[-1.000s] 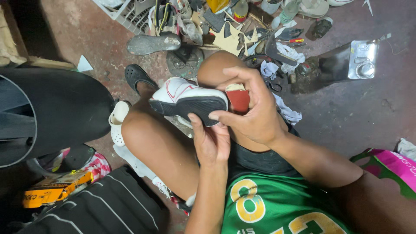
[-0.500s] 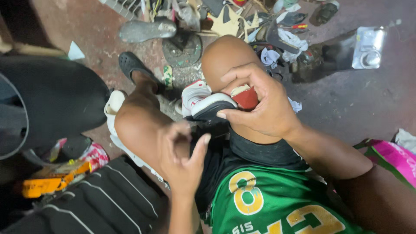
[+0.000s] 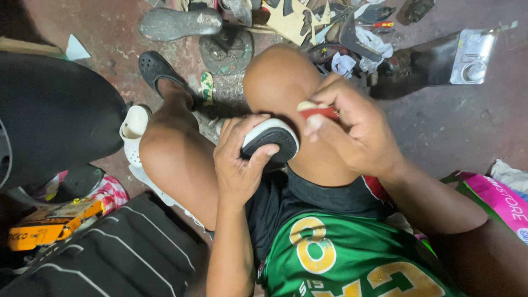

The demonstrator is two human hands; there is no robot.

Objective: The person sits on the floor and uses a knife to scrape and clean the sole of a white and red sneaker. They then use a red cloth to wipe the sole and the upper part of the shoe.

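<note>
L hand grips the shoe between the knees, sole up. R hand, just beside its toe, pinches a red piece.

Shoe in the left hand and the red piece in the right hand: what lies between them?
In the head view, only a narrow strip of bare knee separates the shoe, gripped by the left hand, from the red piece pinched by the right hand.
</note>
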